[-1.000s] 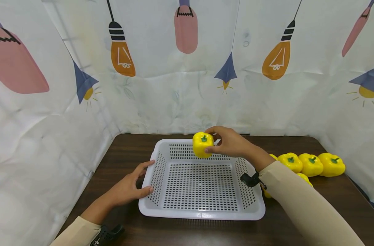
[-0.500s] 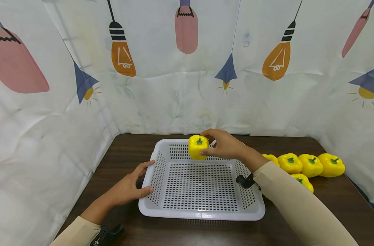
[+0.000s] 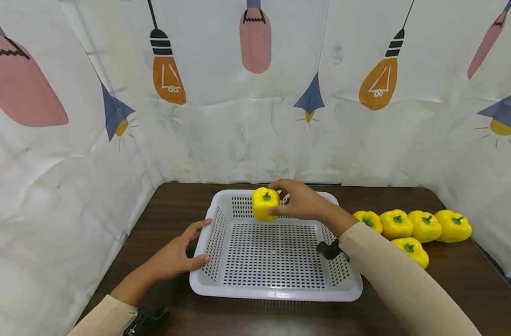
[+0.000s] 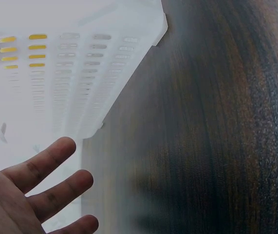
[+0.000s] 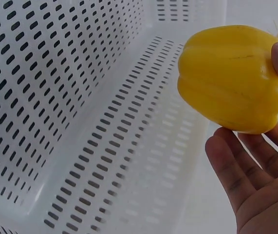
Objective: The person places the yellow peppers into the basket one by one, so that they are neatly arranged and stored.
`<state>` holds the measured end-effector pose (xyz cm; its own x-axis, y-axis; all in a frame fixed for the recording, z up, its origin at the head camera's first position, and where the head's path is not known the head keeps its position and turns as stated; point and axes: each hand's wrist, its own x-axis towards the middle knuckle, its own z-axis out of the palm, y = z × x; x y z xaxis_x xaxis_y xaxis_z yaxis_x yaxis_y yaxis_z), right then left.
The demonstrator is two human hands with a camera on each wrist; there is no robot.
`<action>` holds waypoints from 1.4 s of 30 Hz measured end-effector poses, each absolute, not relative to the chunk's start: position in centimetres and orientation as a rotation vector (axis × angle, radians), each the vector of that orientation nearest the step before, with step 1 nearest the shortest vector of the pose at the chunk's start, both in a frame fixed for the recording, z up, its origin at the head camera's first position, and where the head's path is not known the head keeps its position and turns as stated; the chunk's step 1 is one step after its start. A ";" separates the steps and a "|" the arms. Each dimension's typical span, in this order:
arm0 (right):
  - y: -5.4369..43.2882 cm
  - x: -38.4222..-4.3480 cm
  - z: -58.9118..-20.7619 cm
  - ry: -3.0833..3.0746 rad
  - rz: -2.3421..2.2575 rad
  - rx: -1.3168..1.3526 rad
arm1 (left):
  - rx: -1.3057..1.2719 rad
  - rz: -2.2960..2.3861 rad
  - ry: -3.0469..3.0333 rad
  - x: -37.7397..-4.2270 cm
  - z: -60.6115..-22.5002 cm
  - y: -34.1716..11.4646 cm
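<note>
A yellow bell pepper (image 3: 264, 205) with a green stem is pinched between the thumb and fingers of my right hand (image 3: 299, 200). It is held up over the back part of a white perforated plastic basket (image 3: 276, 295). In the right wrist view the bell pepper (image 5: 231, 78) shows smooth sides above the basket's slotted floor. My left hand (image 3: 177, 252) is at the basket's left side, thumb and fingertips right at the rim. From the left wrist view, the fingers of the left hand (image 4: 46, 190) are spread beside the basket's outer wall (image 4: 80, 63).
Several yellow bell peppers (image 3: 424, 225) lie on the right of the dark wooden table (image 3: 448, 275), most in a row with another (image 3: 411, 249) in front. A white cloth (image 3: 247, 135) printed with lamps hangs behind the table.
My right hand has carried the bell pepper a little to the left and slightly lower over the basket. My left hand and the basket have stayed in place.
</note>
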<state>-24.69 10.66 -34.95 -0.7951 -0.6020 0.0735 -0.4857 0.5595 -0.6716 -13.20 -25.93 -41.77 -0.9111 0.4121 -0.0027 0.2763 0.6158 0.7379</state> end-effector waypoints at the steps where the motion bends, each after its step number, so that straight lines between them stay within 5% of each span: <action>1: 10.6 -24.7 -35.0 2.622 -1.062 -0.921 | 0.572 1.172 2.666 -13.2 -41.8 -25.9; 42: 7.1 -25.0 -37.2 2.539 -1.124 -0.886 | 0.560 1.155 2.668 -13.1 -41.8 -25.9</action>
